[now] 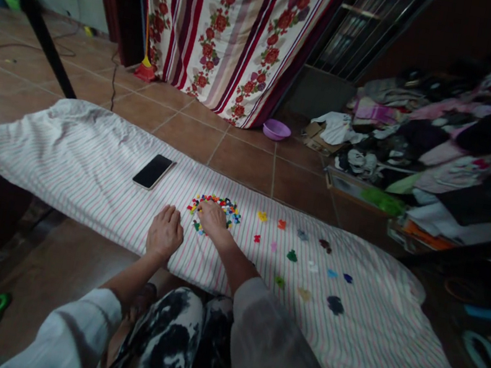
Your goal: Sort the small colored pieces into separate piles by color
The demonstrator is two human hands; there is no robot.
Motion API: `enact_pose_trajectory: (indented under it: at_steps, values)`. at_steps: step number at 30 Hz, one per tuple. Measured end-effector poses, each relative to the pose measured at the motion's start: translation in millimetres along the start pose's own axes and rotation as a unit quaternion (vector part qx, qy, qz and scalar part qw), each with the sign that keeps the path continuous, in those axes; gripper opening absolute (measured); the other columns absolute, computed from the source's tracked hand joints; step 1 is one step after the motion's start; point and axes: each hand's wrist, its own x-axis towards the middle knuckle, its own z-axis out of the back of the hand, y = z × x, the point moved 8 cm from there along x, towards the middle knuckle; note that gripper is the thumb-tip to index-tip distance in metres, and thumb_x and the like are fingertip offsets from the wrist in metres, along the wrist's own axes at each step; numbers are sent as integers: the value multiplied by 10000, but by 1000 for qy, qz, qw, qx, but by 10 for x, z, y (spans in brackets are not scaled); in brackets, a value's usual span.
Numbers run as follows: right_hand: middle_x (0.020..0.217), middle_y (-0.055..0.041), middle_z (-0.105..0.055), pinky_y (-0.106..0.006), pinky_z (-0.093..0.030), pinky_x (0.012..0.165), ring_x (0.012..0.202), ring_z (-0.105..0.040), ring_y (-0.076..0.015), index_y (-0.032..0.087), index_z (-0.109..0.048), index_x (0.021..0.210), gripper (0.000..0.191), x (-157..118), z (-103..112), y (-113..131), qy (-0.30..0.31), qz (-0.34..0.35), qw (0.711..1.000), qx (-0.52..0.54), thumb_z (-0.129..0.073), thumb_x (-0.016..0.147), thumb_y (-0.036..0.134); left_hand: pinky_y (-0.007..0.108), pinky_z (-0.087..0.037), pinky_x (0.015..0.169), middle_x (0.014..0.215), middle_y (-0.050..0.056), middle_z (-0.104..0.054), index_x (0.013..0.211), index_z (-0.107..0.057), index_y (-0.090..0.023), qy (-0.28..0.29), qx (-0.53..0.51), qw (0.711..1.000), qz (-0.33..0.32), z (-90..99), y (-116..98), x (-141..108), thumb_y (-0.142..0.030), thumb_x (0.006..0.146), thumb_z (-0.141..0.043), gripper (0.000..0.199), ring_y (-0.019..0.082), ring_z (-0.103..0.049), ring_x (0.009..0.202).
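Observation:
A mixed pile of small coloured plastic pieces [225, 202] lies on the striped cloth [99, 184] in front of me. My right hand [212, 218] reaches over it, its fingers drawn together and pointing down into the pieces; what is between the fingertips is too small to make out. Just left of the pile, my left hand [165, 235] rests on the cloth, fingers lying side by side, holding nothing. To the right are little groups sorted by colour, among them yellow pieces [262, 216], orange pieces [282, 224], dark green pieces [292, 255] and dark grey pieces [335, 305].
A phone [153, 171] lies on the cloth beyond my left hand. Past the far edge, a purple basin [276, 129] stands on the tiled floor before a flowered curtain [233, 31]. Heaped clothes [424, 126] fill the right side. Dark poles stand at both ends.

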Motion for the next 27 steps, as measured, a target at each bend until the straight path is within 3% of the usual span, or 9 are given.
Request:
enact_pose_trajectory:
  at_steps: [8,19,23,27]
  values:
    - [903,-49,-670,-278,-441,803,878,-600,-184,214,-678,892,157,-144,96,-59,-91,0,989,119,-545,826,163,478,-406,1051,1267,173,-612,1160,-609,-124,-4,-14,1000,1,20,-1,2,-194,846,-424,370,310,-500,1273]
    - [758,23,-651,-224,-460,676,704,-605,-131,227,-604,883,132,-981,-31,-254,-148,-32,941,303,-525,777,217,460,-390,1061,1271,191,-600,1145,-604,-96,15,-11,1000,5,44,-17,-4,-210,862,-409,362,312,-483,1281]
    - [676,19,-600,-231,-448,636,652,-581,-142,217,-586,846,124,-1275,102,-501,-195,-42,928,315,-493,766,232,460,-389,1063,1271,192,-598,1141,-604,-97,12,-7,1000,2,55,-23,-4,-216,863,-407,360,310,-482,1278]
    - [684,8,-604,-248,-434,639,654,-572,-158,231,-590,814,128,-1586,223,-959,-236,-119,928,261,-481,747,226,458,-391,1059,1262,196,-601,1128,-609,-95,18,0,1000,-3,53,-31,2,-220,862,-405,357,314,-485,1269]
